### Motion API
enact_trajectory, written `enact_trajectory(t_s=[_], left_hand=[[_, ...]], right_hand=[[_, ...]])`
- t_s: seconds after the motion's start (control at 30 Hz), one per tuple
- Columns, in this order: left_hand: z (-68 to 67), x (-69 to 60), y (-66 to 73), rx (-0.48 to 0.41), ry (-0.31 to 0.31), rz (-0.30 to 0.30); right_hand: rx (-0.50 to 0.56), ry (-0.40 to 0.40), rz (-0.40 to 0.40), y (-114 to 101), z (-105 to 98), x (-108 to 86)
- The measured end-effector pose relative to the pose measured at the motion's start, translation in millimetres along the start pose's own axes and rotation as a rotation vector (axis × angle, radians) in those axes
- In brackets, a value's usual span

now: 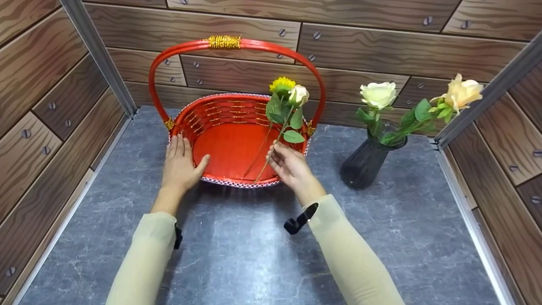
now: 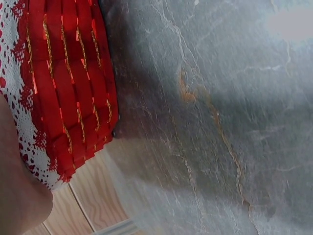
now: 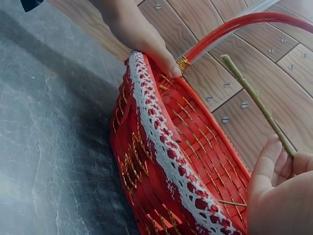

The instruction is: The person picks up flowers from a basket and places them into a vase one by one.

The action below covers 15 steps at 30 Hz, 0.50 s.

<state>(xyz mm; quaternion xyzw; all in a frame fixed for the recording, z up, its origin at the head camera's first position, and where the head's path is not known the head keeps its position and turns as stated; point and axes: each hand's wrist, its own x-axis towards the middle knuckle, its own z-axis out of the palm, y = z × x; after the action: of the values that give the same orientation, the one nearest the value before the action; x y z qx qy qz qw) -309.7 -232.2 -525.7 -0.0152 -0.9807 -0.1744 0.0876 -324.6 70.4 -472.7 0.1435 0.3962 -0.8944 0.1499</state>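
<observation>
Cream rose [image 1: 299, 95], right of the frame's centre, is over the red basket [image 1: 224, 148], its stem pinched between the right hand's [image 1: 292, 169] thumb and fingers. The left hand [image 1: 180, 163] rests straight-fingered on the basket's rim at centre left. Judging by the layout, the sunflower [image 1: 281, 84] is already placed, leaning inside; the rose is not yet released. A white rose [image 1: 378, 95] and peach bloom [image 1: 461, 94] remain in the dark vase [image 1: 364, 166] at right.

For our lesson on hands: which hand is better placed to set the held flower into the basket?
Probably the right hand: it pinches that flower by its stem over the basket, while the left hand rests on the rim.
</observation>
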Motion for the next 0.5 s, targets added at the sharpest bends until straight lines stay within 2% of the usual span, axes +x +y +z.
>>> enact_trajectory(t_s=[0.23, 0.5], left_hand=[[-0.1, 0.0, -0.5, 0.006, -0.001, 0.005], [-1.0, 0.7, -0.7, 0.000, -0.008, 0.006]], right_hand=[[-0.015, -0.012, 0.002, -0.4, -4.1, -8.2], [-0.054, -0.025, -0.009, -5.8, -18.1, -18.5]])
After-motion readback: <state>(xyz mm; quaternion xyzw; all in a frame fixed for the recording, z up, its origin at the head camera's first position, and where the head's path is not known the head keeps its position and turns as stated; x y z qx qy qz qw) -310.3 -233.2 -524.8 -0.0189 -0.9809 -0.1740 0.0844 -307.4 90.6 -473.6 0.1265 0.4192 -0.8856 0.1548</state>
